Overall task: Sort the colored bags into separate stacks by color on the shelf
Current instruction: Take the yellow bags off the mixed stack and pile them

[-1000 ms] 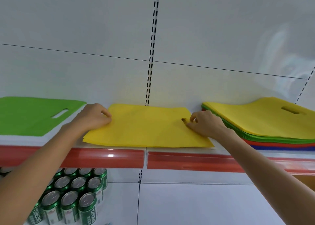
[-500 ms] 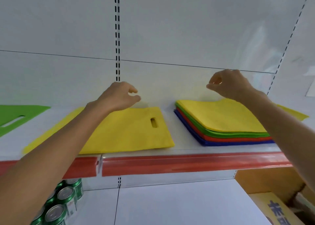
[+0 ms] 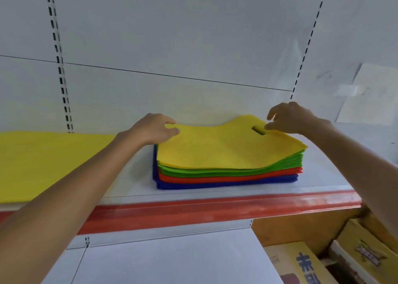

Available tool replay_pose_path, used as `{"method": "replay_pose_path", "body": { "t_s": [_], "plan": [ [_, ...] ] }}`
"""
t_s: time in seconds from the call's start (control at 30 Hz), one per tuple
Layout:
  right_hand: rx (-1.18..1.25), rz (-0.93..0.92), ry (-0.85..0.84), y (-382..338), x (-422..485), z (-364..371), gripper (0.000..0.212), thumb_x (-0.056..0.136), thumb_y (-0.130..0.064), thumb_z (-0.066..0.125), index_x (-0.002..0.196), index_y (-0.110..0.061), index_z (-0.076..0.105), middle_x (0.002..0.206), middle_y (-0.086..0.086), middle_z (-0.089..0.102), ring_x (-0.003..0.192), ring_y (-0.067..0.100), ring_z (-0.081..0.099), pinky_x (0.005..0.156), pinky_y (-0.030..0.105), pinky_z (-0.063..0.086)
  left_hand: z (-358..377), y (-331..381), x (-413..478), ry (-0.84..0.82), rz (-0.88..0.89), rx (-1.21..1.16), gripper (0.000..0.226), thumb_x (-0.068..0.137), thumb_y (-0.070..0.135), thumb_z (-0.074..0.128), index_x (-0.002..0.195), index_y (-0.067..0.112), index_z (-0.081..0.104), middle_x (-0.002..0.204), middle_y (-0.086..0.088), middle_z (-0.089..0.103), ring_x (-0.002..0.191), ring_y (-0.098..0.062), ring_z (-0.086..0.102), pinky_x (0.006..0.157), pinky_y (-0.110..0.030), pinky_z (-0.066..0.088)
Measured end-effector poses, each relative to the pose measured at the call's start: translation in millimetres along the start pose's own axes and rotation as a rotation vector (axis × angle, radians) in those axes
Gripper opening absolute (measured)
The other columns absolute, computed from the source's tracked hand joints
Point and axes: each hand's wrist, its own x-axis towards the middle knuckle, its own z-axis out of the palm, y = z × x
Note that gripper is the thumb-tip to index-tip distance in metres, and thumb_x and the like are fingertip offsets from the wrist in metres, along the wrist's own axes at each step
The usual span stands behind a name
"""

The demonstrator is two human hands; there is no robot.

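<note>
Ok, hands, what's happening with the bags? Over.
Left hand pinches flat yellow fabric bag atop green-red-blue bag stack. Right hand on same bag, grip unclear. Nothing in the way.

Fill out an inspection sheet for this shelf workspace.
Surface: white shelf with a red front strip.
Job's things: mixed stack, yellow over green, red and blue; its top bag is yellow, with a handle slot; a separate yellow pile lies flat to the left.
Clutter: nothing seen.
Hands: left hand pinches the top bag's far left corner; right hand touches it beside the slot, grip unclear.
Cables: nothing seen.
Surroundings: slotted uprights on the back wall, paper on the wall at right, boxes below right.
</note>
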Motion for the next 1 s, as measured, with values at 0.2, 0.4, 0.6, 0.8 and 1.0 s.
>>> {"method": "replay_pose_path", "body": {
  "t_s": [0.2, 0.4, 0.6, 0.8, 1.0],
  "plan": [
    [0.047, -0.070, -0.015, 17.2, 17.0, 20.6, 0.049, 0.082, -0.045, 0.064, 0.123, -0.020, 0.057, 0.121, 0.006, 0.058, 0.111, 0.027, 0.053, 0.080, 0.033, 0.042, 25.4, 5.2, 7.2, -0.183, -0.142, 0.134, 0.062, 0.092, 0.052, 0.040, 0.147, 0.031, 0.020, 0.156, -0.008, 0.014, 0.143, -0.027, 0.015, 0.114, -0.041, 0.020],
    [0.009, -0.099, 0.011, 18.8, 20.1, 30.4, 0.045, 0.086, -0.043, 0.059, 0.124, -0.018, 0.057, 0.120, 0.006, 0.058, 0.107, 0.027, 0.055, 0.074, 0.031, 0.041, 29.2, 5.8, 6.2, -0.250, -0.186, 0.208, 0.059, 0.094, 0.054, 0.030, 0.147, 0.029, 0.021, 0.155, -0.009, 0.014, 0.142, -0.029, 0.014, 0.114, -0.042, 0.020],
    [-0.001, -0.111, 0.042, 21.7, 17.3, 33.1, 0.042, 0.088, -0.046, 0.054, 0.116, -0.015, 0.061, 0.115, 0.008, 0.060, 0.101, 0.028, 0.057, 0.073, 0.032, 0.042, 29.4, 15.9, 3.4, -0.270, -0.165, 0.288, 0.057, 0.098, 0.049, 0.026, 0.148, 0.024, 0.018, 0.156, -0.008, 0.010, 0.144, -0.026, 0.010, 0.116, -0.041, 0.015],
    [-0.002, -0.112, 0.096, 20.9, 10.5, 32.6, 0.039, 0.090, -0.045, 0.053, 0.116, -0.017, 0.062, 0.116, 0.008, 0.060, 0.102, 0.029, 0.057, 0.072, 0.031, 0.039, 25.9, 22.3, -2.0, -0.224, -0.130, 0.331, 0.054, 0.098, 0.047, 0.026, 0.141, 0.016, 0.036, 0.150, -0.008, 0.029, 0.139, -0.026, 0.022, 0.112, -0.039, 0.022],
    [0.018, -0.218, 0.167, 19.5, 6.0, 30.8, 0.040, 0.090, -0.038, 0.057, 0.122, -0.015, 0.056, 0.121, 0.008, 0.058, 0.111, 0.027, 0.052, 0.082, 0.034, 0.042, 25.8, 29.4, -10.2, -0.017, -0.005, 0.184, 0.049, 0.094, 0.034, 0.050, 0.138, 0.015, 0.044, 0.150, -0.003, 0.032, 0.137, -0.024, 0.028, 0.109, -0.034, 0.024]
  ]
}}
